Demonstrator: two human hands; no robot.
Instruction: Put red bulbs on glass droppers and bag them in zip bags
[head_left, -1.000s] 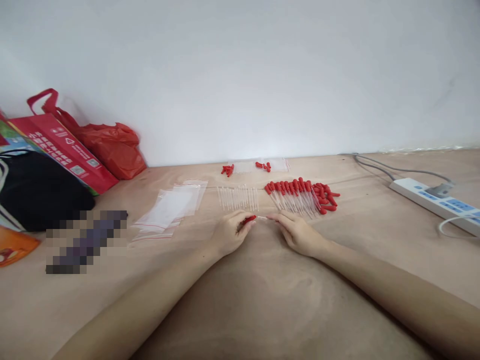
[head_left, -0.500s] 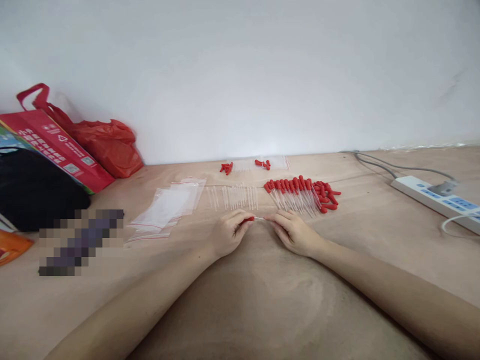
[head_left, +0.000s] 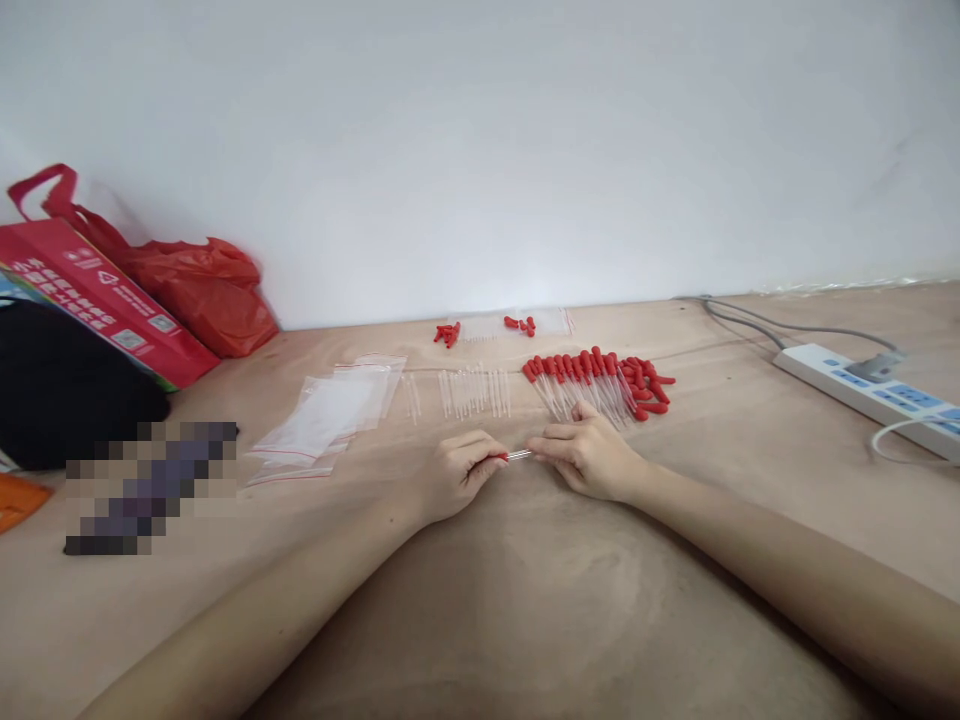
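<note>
Tube sits between the hands in front of the laid-out tubes, long axis left-right, left hand pinching the red bulb at its left end, right hand gripping its right end, zip bags flat at left (contents unclear), red bag contents hidden.

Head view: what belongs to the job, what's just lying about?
Likely job things: held clear tube, held red cap, loose clear tubes, red-capped tubes, loose red caps, possibly zip bags.
Apparently lying about: power strip, red plastic bag, black bag.
</note>
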